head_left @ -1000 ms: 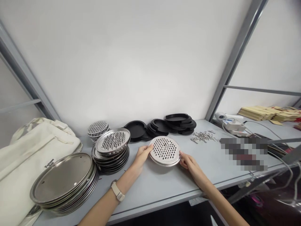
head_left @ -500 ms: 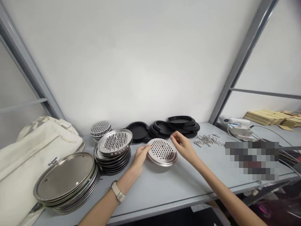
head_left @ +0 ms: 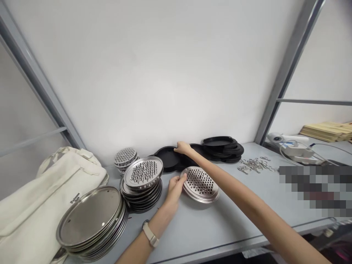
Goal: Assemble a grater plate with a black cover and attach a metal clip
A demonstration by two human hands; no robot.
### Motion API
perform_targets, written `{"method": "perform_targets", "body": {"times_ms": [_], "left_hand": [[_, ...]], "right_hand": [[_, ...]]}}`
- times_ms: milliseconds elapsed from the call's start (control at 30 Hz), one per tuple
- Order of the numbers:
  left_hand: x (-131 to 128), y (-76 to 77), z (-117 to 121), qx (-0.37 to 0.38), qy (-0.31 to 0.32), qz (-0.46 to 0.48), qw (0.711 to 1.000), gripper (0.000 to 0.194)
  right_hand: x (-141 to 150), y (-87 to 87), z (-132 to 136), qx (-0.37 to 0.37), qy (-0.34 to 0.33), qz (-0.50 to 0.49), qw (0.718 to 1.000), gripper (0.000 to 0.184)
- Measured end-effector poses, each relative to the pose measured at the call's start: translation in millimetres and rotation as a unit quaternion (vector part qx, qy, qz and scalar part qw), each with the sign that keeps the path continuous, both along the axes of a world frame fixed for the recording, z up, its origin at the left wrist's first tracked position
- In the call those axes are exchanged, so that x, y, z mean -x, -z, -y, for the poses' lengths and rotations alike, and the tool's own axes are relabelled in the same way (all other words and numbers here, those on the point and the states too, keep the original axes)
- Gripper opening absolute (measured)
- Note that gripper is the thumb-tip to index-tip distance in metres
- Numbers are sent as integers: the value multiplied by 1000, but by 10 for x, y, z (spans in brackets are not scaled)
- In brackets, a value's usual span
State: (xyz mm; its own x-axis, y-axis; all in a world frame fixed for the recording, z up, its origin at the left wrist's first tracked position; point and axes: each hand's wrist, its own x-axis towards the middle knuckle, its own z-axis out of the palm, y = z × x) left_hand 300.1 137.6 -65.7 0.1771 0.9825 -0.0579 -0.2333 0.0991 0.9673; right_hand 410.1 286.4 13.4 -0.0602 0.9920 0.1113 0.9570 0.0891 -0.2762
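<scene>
My left hand (head_left: 173, 191) grips the left edge of a round metal grater plate (head_left: 200, 185), thumb on top, tilted just above the table. At the back, my right hand (head_left: 183, 147) is closed at the rim of a shallow black round tray (head_left: 167, 158); its fingertips are partly hidden. More black trays (head_left: 221, 143) are piled to the right of it. Left of my left hand, a grater plate with raised teeth (head_left: 143, 173) tops a stack of dark-rimmed round pieces (head_left: 144, 202). A smaller stack of perforated discs (head_left: 125, 157) stands behind.
Large round metal plates (head_left: 92, 216) are stacked at front left beside a cream bag (head_left: 52, 198). Small metal clips (head_left: 255, 165) lie in a heap at right. Farther right are a white device with cables (head_left: 291, 146) and wooden boards (head_left: 324, 131).
My right hand has moved left and back, from beside the grater plate to the black tray's rim. My left hand still holds the grater plate. The view has shifted slightly.
</scene>
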Motion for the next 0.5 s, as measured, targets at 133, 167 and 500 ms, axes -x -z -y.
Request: {"method": "perform_targets", "body": {"times_ms": [133, 167, 500], "left_hand": [[-10, -36, 30, -7, -4, -1, 1000, 39], [-15, -42, 33, -10, 1, -1, 1000, 39], [-20, -88, 48, 76, 118, 34, 989, 22]], "right_hand": [[-225, -133, 115, -38, 17, 18, 999, 26], [-326, -183, 180, -47, 24, 21, 998, 27], [-1689, -135, 1597, -126, 158, -9, 979, 32]]}}
